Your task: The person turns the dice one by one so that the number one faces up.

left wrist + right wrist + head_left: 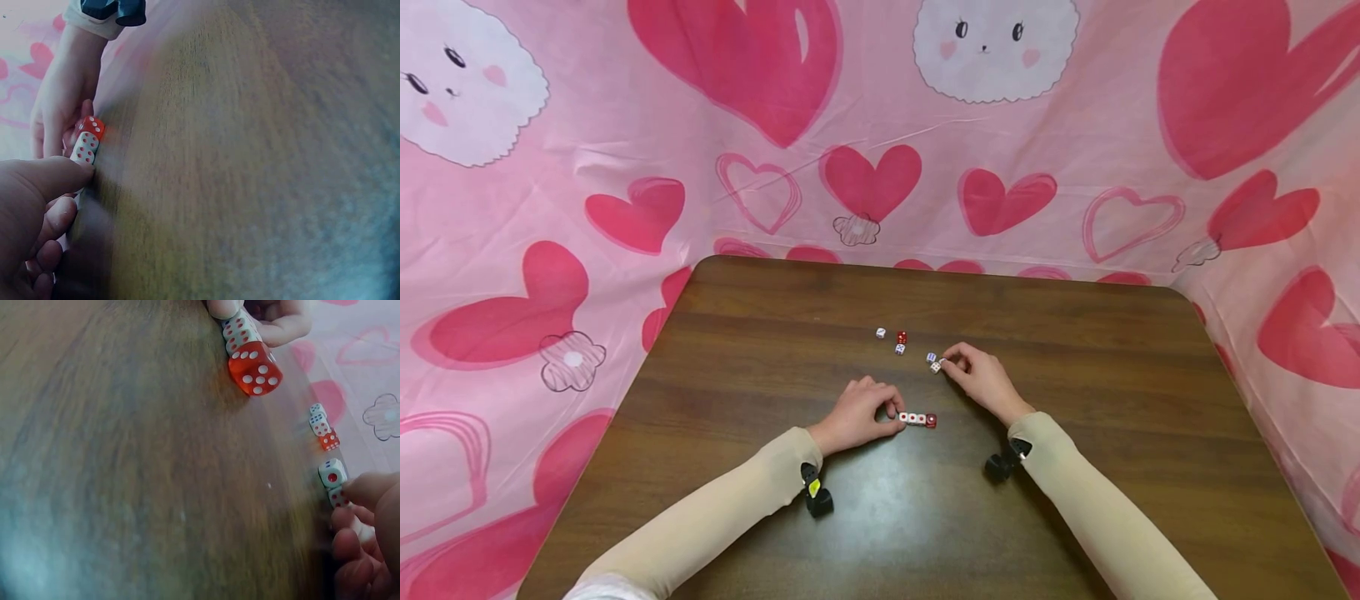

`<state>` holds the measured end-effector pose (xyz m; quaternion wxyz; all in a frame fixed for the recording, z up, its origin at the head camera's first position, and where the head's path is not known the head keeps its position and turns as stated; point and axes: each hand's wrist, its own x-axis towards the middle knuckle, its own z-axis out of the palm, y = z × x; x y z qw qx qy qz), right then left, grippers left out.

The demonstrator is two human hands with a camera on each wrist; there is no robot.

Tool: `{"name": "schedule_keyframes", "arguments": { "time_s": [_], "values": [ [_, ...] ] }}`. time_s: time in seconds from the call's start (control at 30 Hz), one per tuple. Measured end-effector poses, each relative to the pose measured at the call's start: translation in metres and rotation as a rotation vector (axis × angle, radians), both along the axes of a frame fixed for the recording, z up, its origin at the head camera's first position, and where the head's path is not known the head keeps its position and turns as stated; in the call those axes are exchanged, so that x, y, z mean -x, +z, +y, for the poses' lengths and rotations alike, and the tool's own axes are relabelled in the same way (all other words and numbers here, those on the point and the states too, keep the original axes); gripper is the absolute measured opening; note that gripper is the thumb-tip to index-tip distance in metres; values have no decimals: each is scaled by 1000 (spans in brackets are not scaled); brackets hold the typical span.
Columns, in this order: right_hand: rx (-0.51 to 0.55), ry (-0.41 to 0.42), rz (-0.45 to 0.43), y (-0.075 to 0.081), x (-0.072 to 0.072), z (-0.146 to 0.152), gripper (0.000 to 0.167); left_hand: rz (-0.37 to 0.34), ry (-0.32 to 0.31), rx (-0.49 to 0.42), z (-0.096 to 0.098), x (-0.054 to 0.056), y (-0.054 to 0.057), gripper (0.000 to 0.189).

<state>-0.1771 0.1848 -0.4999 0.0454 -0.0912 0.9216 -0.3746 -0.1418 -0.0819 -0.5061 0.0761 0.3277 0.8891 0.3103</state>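
A short row of dice lies on the table, several white dice (912,418) with a larger red die (931,421) at its right end. My left hand (859,415) pinches the white die at the row's left end between thumb and index finger; the thumb (65,175) covers part of it in the left wrist view. Farther out and to the right, my right hand (988,385) pinches a white die (339,497) with its fingertips. Touching that one is another white die (332,473), its single red pip facing the right wrist camera.
Beyond the hands, a small red die (902,337) sits against a white die (900,349), with another white die (881,332) just left. The brown wooden table (760,333) is bordered by pink heart-patterned cloth (880,117) at the back and sides.
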Motion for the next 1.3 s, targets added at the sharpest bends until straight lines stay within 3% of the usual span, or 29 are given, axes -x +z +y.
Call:
{"name": "schedule_keyframes", "arguments": {
  "time_s": [1.3],
  "values": [
    [32, 29, -41, 0, -3, 3, 21, -7, 7, -14, 0, -3, 2, 15]
  ]
}}
